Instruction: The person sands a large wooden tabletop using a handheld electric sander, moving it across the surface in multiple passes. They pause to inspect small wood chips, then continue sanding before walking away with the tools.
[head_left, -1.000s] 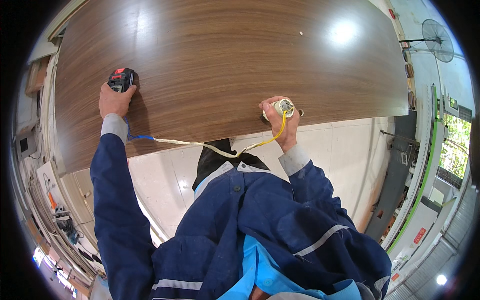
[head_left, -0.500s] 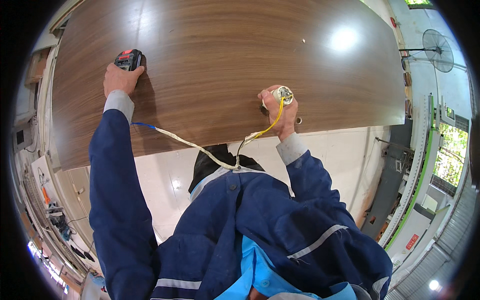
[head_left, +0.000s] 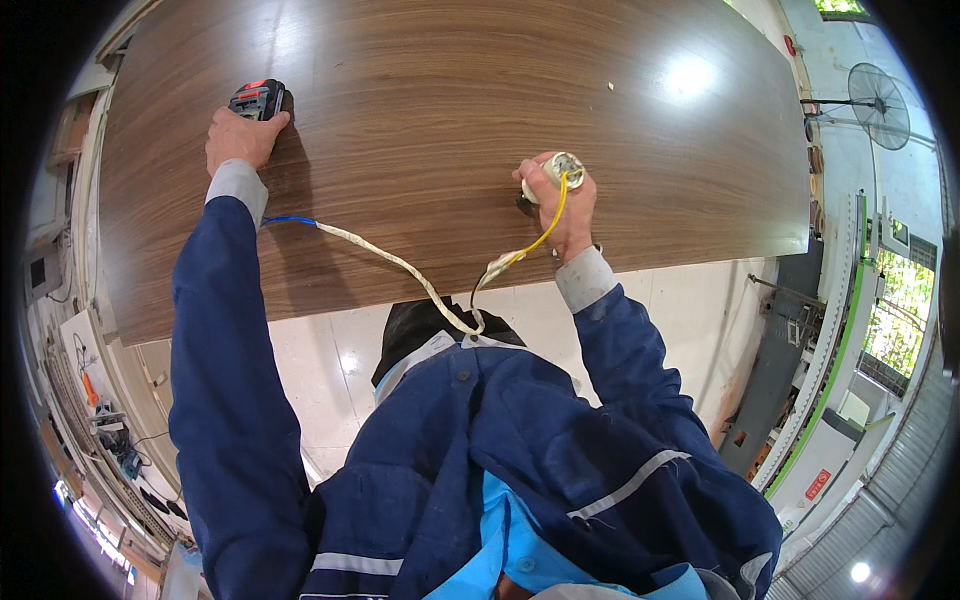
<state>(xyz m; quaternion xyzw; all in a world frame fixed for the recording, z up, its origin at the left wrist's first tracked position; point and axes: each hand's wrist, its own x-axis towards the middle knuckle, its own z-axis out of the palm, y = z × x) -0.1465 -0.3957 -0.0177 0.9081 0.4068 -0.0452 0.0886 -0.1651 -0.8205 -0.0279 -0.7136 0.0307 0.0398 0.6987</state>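
My left hand [head_left: 240, 140] is closed around a black-and-red tool battery pack [head_left: 260, 98] at the far left of the brown wood-grain table [head_left: 420, 180]. Whether a tool sits beneath the pack is hidden. My right hand [head_left: 565, 210] grips a white cylindrical electrical fitting [head_left: 567, 168], its open end with metal contacts tilted up. A yellow wire [head_left: 553, 222] runs from that end into a cream-sleeved cable [head_left: 400, 262]. The cable loops down past the table's near edge, against my jacket. Its other end shows a blue wire [head_left: 292, 219] that disappears behind my left sleeve.
A small pale scrap [head_left: 611, 86] lies farther back on the table. A wall fan [head_left: 878, 103] is at the far right, near a green-edged machine [head_left: 850, 350]. Several tools [head_left: 112, 435] lie on a bench at the left, beyond my arm.
Both hands have shifted slightly away from me, still holding the battery pack and the fitting. The cable with its blue wire has risen a little over the table.
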